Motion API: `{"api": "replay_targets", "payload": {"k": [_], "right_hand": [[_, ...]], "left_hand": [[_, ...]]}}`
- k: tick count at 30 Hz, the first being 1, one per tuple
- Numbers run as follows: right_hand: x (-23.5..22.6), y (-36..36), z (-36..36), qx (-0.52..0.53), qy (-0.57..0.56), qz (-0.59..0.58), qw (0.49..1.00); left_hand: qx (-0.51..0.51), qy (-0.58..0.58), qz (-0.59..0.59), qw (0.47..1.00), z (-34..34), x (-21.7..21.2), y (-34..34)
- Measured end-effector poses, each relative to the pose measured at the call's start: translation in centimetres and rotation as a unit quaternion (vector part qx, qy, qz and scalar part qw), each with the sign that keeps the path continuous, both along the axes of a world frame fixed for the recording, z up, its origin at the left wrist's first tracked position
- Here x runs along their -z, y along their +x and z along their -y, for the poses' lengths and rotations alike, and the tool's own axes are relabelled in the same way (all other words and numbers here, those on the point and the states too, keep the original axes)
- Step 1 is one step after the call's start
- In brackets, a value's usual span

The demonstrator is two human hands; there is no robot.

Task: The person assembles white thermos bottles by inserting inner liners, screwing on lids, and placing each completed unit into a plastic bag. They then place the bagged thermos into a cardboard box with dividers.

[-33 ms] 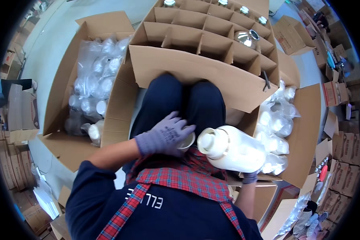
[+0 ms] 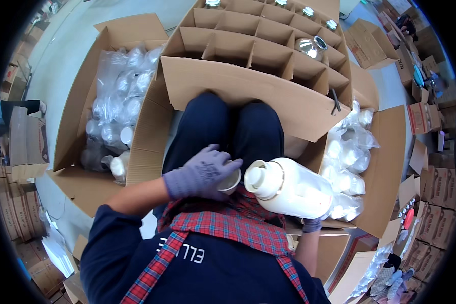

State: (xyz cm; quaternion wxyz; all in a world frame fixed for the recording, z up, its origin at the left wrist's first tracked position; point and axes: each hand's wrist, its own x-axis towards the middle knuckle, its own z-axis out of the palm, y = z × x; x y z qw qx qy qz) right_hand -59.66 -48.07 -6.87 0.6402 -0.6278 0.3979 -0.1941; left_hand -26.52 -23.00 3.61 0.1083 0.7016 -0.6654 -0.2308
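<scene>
My left hand (image 2: pixel 201 173), in a grey-purple knit glove, curls around a small white cup-shaped lid (image 2: pixel 231 181) above my lap. Its rim faces up toward me. Tilted across my right thigh is a white vacuum flask (image 2: pixel 301 188), with a round white stopper (image 2: pixel 256 178) at its neck pointing toward the lid. My right hand (image 2: pixel 312 224), gloved as well, supports the flask from beneath near its base; most of its fingers are hidden behind the flask. Lid and flask are apart, with a small gap between them.
Ahead stands a divided carton (image 2: pixel 228 76) with several shiny silvery bottles (image 2: pixel 309 46) in its cells. The left open box (image 2: pixel 147 131) holds bagged white parts (image 2: pixel 117 109); the right one (image 2: pixel 385 162) holds more bagged parts (image 2: pixel 345 177). A dark rod (image 2: pixel 336 101) sticks up at the carton's corner.
The lid in my left hand and the flask have both shifted very slightly to the left. The grip of each hand looks the same.
</scene>
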Motion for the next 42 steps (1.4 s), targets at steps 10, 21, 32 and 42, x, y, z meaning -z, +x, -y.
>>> {"api": "replay_targets", "payload": {"k": [10, 21, 32, 42], "right_hand": [[6.4, -0.6, -1.6, -0.019, -0.052, -0.018, 0.998], [-14.8, 10.1, -3.1, -0.238, -0.388, 0.030, 0.890], [-13.2, 11.0, -1.6, -0.043, -0.161, 0.164, 0.972], [-15.1, 13.7, -1.2, -0.159, 0.041, 0.087, 0.983]], "left_hand": [[-0.094, -0.005, 0.074, 0.993, -2.5, -3.6, 0.5], [-0.211, -0.280, -0.243, 0.904, -6.4, 4.3, 2.1], [-0.293, -0.336, -0.354, 0.823, -4.0, -3.2, 1.6], [-0.347, -0.214, -0.543, 0.734, -6.9, 1.7, 0.0]]}}
